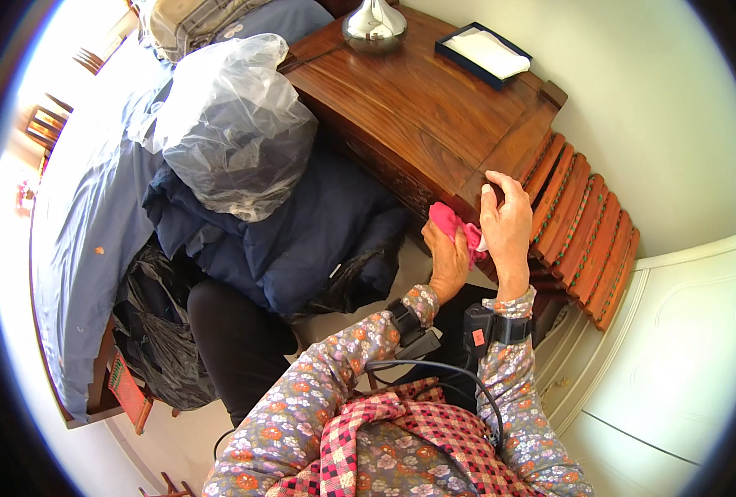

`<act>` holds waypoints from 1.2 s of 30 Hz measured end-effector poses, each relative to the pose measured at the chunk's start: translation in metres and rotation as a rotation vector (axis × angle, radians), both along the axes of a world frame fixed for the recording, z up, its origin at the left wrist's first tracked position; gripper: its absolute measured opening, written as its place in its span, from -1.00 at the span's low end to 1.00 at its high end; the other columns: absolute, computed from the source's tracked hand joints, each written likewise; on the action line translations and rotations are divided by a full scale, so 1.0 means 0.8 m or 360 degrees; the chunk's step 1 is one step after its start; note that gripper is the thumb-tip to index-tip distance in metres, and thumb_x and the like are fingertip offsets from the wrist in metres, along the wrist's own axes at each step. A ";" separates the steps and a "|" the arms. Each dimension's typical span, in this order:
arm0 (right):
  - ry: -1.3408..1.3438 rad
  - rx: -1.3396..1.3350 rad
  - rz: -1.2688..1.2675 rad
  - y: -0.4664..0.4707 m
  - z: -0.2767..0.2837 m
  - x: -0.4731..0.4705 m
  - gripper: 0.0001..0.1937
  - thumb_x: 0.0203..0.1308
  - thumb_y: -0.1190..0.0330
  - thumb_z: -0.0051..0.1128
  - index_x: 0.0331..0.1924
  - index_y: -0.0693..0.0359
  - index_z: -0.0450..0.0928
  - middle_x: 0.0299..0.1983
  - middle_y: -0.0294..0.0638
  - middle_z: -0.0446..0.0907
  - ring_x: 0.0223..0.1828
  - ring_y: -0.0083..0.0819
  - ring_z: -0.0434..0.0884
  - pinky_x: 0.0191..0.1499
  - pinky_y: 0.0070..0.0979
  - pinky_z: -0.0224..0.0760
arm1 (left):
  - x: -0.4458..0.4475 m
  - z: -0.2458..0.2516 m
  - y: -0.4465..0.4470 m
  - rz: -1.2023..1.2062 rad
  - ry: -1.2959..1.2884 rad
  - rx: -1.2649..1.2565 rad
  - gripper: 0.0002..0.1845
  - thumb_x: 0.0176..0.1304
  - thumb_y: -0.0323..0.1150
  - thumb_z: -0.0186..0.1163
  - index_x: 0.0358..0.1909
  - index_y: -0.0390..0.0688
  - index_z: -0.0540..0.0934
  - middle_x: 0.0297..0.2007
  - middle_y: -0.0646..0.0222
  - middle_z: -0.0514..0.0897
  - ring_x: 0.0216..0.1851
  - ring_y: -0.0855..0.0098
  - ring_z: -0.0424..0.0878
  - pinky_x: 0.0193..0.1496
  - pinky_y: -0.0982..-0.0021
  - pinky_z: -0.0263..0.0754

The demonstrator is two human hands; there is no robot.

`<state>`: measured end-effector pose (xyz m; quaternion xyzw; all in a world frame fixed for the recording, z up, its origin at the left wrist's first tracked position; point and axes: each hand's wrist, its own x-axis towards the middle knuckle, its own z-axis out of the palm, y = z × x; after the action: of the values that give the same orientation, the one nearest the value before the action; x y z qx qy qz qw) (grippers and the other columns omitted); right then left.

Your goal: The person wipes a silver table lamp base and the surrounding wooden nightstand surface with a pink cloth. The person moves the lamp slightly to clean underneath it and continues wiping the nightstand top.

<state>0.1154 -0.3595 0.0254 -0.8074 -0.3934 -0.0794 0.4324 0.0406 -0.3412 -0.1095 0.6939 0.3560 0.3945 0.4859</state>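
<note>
My left hand (447,259) grips a bunched bright pink cloth (444,217) by the near corner of a brown wooden table (417,105). A paler pink and white part of the bundle sticks out toward my right hand (507,217). That hand is raised beside the cloth, thumb and fingers apart, close to the table's corner. Whether its palm edge touches the cloth, I cannot tell. Left of my hands lies a navy padded fabric item (331,223), and a clear plastic bag (237,136) with dark contents rests on it.
Wooden slats with green cord (585,230) slope down right of the table. A silver vase-like base (374,25) and dark tray (483,53) with white paper stand on the tabletop. Black plastic (163,335) sits by my knee. A pale cabinet (666,348) stands at right.
</note>
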 end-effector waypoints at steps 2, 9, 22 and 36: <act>-0.0022 -0.0019 -0.0019 0.000 0.001 -0.002 -0.77 0.28 0.39 0.12 -0.04 0.27 0.60 -0.05 -0.04 0.64 0.02 -0.05 0.56 0.13 -0.24 0.41 | 0.006 -0.048 -0.003 0.0138 0.0085 -0.0071 -0.56 0.33 -0.34 0.09 0.15 -0.38 0.31 0.10 -0.30 0.37 0.11 -0.18 0.32 0.24 -0.07 0.18; 0.0013 -0.0065 -0.0023 0.001 0.002 0.000 -0.78 0.28 0.39 0.13 -0.05 0.27 0.61 -0.05 -0.04 0.64 0.02 -0.06 0.56 0.12 -0.23 0.42 | 0.009 -0.186 0.034 -0.0230 0.0253 -0.1023 -0.63 0.27 -0.23 0.13 -0.09 -0.37 0.48 -0.12 -0.14 0.62 -0.04 -0.12 0.59 0.04 0.07 0.46; -0.0127 -0.0045 -0.0002 -0.001 0.002 -0.005 -0.78 0.26 0.43 0.15 -0.04 0.28 0.60 -0.04 -0.05 0.64 0.01 -0.04 0.56 0.12 -0.24 0.44 | -0.033 0.044 0.025 -0.0503 -0.0192 -0.0231 -0.75 0.49 -0.33 0.00 -0.01 -0.32 0.45 -0.20 0.17 0.57 -0.11 0.32 0.51 0.03 0.27 0.42; -0.0213 -0.0129 -0.0069 0.005 0.003 -0.013 -0.77 0.23 0.43 0.19 -0.04 0.22 0.58 -0.02 -0.12 0.61 -0.02 -0.07 0.54 0.06 -0.24 0.45 | -0.001 -0.153 0.043 -0.0084 0.0146 -0.0542 -0.75 0.32 -0.40 0.05 -0.04 -0.32 0.46 -0.27 0.06 0.60 -0.22 0.13 0.62 -0.10 0.17 0.53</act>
<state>0.1054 -0.3551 0.0279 -0.8256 -0.4067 -0.1266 0.3702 0.0399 -0.3066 -0.2319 0.6280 0.4210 0.2837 0.5898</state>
